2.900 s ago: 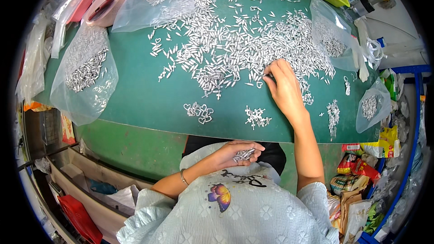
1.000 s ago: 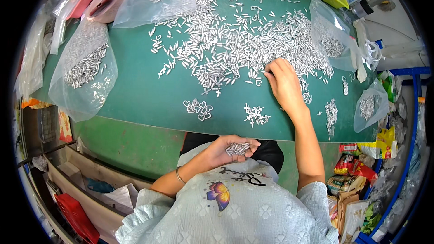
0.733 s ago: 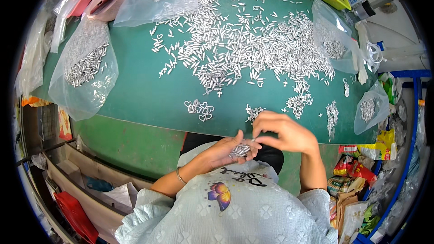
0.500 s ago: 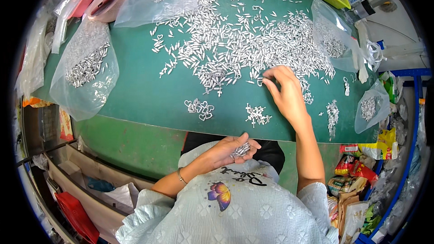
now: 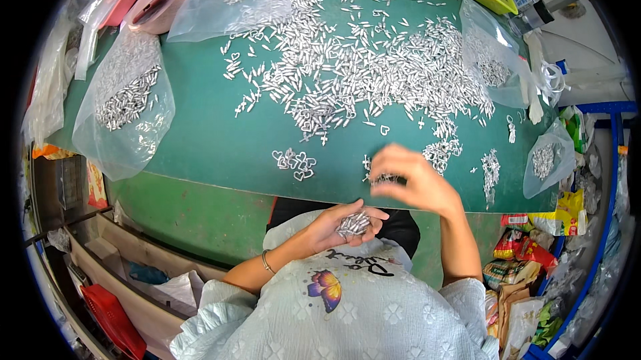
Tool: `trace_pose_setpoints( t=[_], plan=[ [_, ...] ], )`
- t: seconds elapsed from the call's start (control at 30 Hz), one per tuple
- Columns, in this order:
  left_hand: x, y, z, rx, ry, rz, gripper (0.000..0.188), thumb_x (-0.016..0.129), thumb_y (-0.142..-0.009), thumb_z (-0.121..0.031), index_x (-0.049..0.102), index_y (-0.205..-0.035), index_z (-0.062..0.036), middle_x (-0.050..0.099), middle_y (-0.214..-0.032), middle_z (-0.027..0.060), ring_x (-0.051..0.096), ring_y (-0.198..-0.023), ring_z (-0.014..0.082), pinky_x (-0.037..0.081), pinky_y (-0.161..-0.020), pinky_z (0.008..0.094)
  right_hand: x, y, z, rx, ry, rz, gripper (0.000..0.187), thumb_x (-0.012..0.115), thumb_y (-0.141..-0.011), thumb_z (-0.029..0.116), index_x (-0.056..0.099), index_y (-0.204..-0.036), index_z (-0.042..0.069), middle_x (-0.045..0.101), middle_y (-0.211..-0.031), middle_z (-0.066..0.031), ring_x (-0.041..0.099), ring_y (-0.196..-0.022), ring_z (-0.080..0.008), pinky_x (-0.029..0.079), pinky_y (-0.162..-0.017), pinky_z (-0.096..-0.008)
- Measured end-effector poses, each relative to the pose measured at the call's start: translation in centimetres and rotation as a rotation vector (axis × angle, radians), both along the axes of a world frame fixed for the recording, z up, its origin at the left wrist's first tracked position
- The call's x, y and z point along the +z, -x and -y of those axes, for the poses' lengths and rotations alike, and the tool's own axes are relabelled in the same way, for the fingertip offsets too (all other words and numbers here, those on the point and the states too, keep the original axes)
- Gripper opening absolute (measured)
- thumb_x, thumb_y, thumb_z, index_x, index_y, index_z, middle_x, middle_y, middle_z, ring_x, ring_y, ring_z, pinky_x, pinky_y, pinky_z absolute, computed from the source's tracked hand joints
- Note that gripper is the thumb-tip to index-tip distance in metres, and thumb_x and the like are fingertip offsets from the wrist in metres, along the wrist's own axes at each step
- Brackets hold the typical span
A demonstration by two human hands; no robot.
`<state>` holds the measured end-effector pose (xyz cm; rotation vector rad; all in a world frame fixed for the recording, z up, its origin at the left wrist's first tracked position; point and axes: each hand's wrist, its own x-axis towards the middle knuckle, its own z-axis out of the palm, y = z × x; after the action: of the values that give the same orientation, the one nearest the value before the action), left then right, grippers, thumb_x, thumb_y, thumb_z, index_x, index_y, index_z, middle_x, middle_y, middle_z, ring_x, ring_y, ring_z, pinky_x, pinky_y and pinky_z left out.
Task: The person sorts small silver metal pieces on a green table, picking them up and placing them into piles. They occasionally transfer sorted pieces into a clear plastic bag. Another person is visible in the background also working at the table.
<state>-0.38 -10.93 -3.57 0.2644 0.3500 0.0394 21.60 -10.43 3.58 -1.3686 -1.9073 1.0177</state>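
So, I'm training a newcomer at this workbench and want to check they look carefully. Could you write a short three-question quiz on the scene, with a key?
1. What does the cupped left hand hold?
A) a clear bag
B) slim silver pieces
C) a red basket

2. True or false: seen from this camera, the right hand partly hides a small silver pile.

3. Fill in: on the green table, the small group to the left of that pile is made up of ____-shaped pieces.

Key:
1. B
2. True
3. heart
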Motion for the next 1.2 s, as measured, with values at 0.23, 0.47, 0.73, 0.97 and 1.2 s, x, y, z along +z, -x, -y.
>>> trace_pose_setpoints(
  t=[0.23, 0.47, 0.73, 0.97, 1.2],
  plan=[
    [-0.1, -0.1, 0.1, 0.000, -0.112, -0.021, 0.053, 0.036, -0.105, -0.041, 0.061, -0.121, 0.0026, 0.058, -0.082, 0.0073, 0.049, -0.060, 0.0121, 0.037, -0.049, 0.0246, -2.2, -0.2, -4.9, -0.286, -0.508, 0.596, 0.013, 0.069, -0.078, 0.007, 0.062, -0.088, 0.004, 0.056, -0.091, -0.0080, 0.053, -0.088, -0.0263, 0.041, -0.078, -0.0377],
    [0.2, 0.1, -0.1, -0.004, -0.129, -0.042, 0.039, 0.041, -0.102, -0.025, 0.063, -0.116, 0.0036, 0.056, -0.079, 0.0089, 0.046, -0.057, 0.0118, 0.034, -0.048, 0.0233, -3.4, 0.3, -5.0, -0.311, -0.569, 0.695, 0.012, 0.068, -0.079, 0.008, 0.059, -0.086, 0.004, 0.055, -0.089, -0.0084, 0.052, -0.086, -0.0264, 0.040, -0.074, -0.0386],
    [2.1, 0.7, -0.6, -0.039, -0.170, 0.080, 0.035, 0.041, -0.092, -0.011, 0.065, -0.111, 0.0062, 0.055, -0.076, 0.0104, 0.042, -0.053, 0.0110, 0.033, -0.047, 0.0240, -3.2, 0.0, -4.3, -0.407, -0.482, 0.662, 0.011, 0.066, -0.082, 0.008, 0.058, -0.087, 0.003, 0.054, -0.087, -0.0107, 0.052, -0.087, -0.0289, 0.040, -0.076, -0.0405],
    [5.3, 0.1, -1.8, 0.063, -0.009, 0.004, 0.047, 0.036, -0.105, -0.033, 0.063, -0.110, 0.0051, 0.054, -0.075, 0.0082, 0.042, -0.053, 0.0104, 0.035, -0.048, 0.0224, -3.1, -1.0, -4.7, -0.381, -0.413, 0.633, 0.012, 0.066, -0.082, 0.007, 0.056, -0.087, 0.001, 0.054, -0.086, -0.0133, 0.052, -0.086, -0.0322, 0.043, -0.077, -0.0422],
    [5.9, -2.0, -3.6, 0.440, 0.069, -0.158, 0.041, 0.041, -0.104, -0.025, 0.050, -0.130, 0.0058, 0.063, -0.102, 0.0129, 0.061, -0.084, 0.0157, 0.051, -0.068, 0.0259, 0.0, -0.6, -3.5, -0.394, -0.246, 0.351, 0.011, 0.065, -0.085, 0.004, 0.056, -0.087, -0.002, 0.055, -0.084, -0.0154, 0.055, -0.079, -0.0337, 0.046, -0.072, -0.0413]
  ],
)
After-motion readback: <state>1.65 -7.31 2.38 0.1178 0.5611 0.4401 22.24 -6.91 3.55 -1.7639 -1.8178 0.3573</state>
